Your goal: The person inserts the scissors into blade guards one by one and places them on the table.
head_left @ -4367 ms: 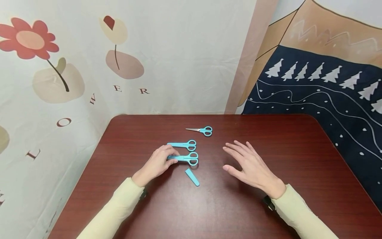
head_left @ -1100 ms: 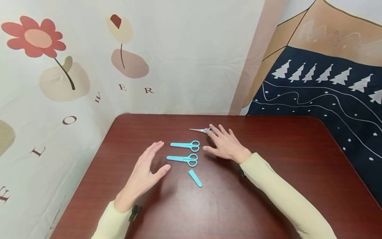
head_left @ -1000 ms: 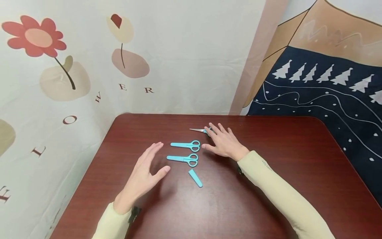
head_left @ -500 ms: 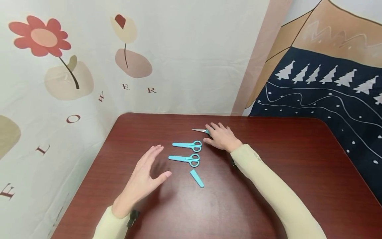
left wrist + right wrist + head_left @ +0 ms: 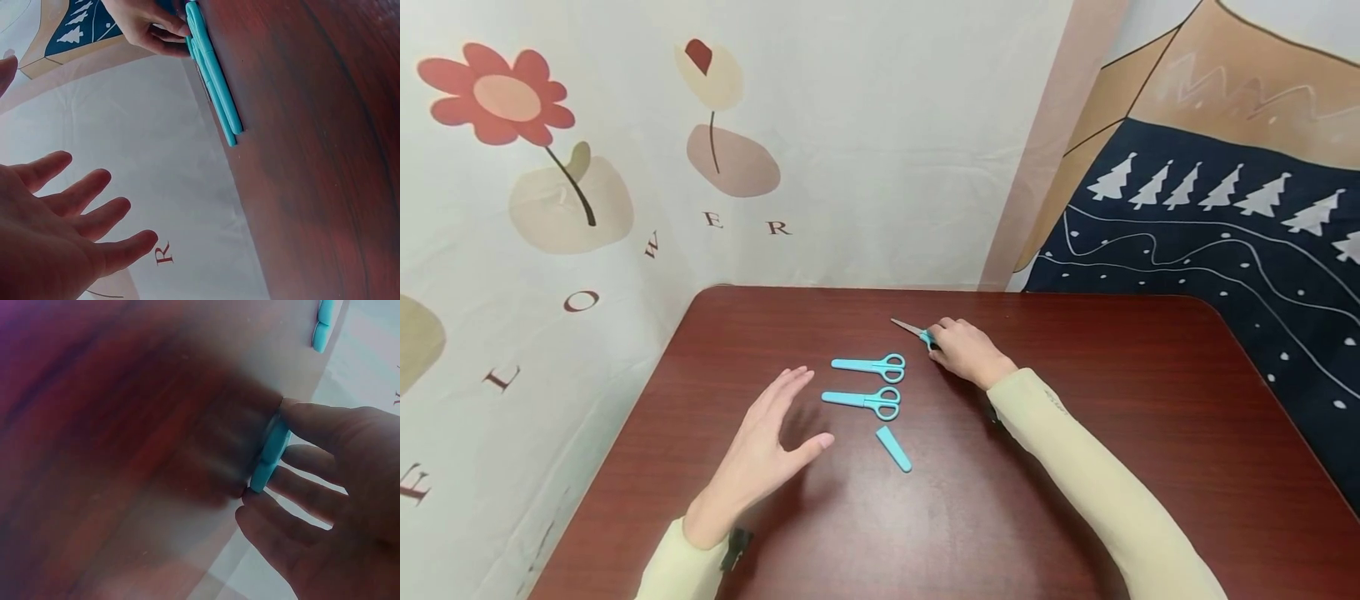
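My right hand (image 5: 966,350) holds the unsheathed scissors (image 5: 907,327) by their blue handles near the far edge, blades pointing left; its fingers hide much of the handles. Seen from the right wrist, the thumb and fingers close about the blue handle (image 5: 273,449). My left hand (image 5: 756,450) hovers with spread fingers, holding nothing, left of two pairs of blue scissors in sheaths: the upper pair (image 5: 865,365) and the lower pair (image 5: 853,400). Below them lies a loose blue sheath (image 5: 893,450), slanted on the table.
The dark red-brown table (image 5: 1075,467) has rounded far corners. Behind it hangs a pale cloth (image 5: 865,150) printed with flowers and letters. At the right is a dark blue cloth panel (image 5: 1210,242) with white trees.
My right hand has come to the unsheathed scissors, and its fingers have curled round the handles; the scissors have turned slightly. Earlier my left hand let go of the lower sheathed pair and drew back left.
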`<action>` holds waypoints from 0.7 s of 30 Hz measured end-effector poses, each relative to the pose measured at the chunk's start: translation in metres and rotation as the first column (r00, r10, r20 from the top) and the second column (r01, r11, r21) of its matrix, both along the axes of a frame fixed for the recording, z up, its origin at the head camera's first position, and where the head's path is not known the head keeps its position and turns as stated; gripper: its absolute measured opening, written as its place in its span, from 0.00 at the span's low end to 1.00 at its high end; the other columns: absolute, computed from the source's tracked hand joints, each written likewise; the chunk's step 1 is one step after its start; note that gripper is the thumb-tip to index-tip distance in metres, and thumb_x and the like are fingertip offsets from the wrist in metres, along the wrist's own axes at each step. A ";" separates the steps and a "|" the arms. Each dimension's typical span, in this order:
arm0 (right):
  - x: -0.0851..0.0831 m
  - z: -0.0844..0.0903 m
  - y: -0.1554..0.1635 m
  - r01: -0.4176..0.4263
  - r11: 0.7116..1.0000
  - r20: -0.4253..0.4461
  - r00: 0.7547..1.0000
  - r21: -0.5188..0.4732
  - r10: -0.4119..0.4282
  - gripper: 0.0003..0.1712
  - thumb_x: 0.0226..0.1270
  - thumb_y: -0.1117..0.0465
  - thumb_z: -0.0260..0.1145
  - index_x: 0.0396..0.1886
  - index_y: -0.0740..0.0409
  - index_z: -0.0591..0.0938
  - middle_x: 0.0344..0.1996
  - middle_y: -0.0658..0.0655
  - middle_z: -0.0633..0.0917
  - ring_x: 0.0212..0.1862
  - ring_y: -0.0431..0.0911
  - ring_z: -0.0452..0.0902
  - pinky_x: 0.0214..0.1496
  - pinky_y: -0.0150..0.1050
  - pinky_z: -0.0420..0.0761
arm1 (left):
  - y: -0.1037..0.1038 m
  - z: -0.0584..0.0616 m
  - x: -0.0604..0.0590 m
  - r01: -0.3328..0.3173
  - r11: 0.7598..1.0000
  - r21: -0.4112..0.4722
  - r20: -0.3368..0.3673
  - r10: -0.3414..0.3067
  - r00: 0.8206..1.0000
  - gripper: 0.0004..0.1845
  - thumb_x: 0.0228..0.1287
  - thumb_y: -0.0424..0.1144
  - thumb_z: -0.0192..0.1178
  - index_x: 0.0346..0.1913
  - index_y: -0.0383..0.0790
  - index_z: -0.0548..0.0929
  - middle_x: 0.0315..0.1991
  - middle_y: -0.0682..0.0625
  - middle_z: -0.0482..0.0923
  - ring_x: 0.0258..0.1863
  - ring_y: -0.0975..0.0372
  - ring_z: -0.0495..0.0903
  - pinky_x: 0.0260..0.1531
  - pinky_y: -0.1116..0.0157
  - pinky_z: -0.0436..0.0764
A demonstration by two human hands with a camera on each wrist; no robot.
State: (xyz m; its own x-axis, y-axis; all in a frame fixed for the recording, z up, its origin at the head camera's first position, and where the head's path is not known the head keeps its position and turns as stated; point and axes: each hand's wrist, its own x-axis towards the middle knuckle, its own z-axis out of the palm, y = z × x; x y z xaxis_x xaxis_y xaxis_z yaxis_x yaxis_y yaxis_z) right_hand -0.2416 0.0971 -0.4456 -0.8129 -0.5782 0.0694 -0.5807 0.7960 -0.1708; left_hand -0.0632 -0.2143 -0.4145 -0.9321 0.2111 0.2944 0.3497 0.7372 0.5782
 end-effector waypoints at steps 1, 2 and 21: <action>0.001 0.000 0.001 -0.007 1.000 0.004 1.000 -0.006 0.007 0.21 0.73 0.61 0.70 0.60 0.67 0.82 0.53 0.65 0.84 0.52 0.58 0.82 0.56 0.50 0.82 | 0.000 0.000 0.000 0.001 1.000 0.001 0.000 -0.001 1.000 0.45 0.59 0.52 0.75 0.77 0.45 0.68 0.76 0.47 0.66 0.78 0.48 0.59 0.70 0.38 0.60; 0.001 -0.001 0.003 -0.013 1.000 0.011 1.000 -0.013 0.013 0.21 0.73 0.62 0.70 0.61 0.67 0.82 0.53 0.64 0.84 0.53 0.57 0.82 0.57 0.50 0.82 | 0.000 0.000 0.000 0.002 1.000 0.002 0.001 -0.002 1.000 0.45 0.59 0.51 0.75 0.77 0.45 0.68 0.76 0.47 0.66 0.78 0.48 0.59 0.70 0.38 0.60; 0.021 0.001 0.065 -0.076 0.983 0.126 0.987 -0.167 0.098 0.23 0.68 0.75 0.67 0.63 0.67 0.80 0.58 0.62 0.84 0.57 0.55 0.81 0.62 0.51 0.80 | 0.004 -0.001 0.001 0.014 1.000 0.010 0.013 -0.014 1.000 0.45 0.58 0.51 0.76 0.77 0.45 0.68 0.76 0.47 0.66 0.78 0.47 0.59 0.69 0.37 0.62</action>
State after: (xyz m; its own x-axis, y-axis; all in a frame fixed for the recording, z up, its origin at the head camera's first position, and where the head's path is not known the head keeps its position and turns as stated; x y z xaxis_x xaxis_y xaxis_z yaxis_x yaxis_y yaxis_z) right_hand -0.2209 0.1617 -0.4448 -0.7684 -0.6369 0.0620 -0.6097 0.6992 -0.3733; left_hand -0.0625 -0.2107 -0.4155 -0.9327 0.2214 0.2848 0.3526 0.7263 0.5900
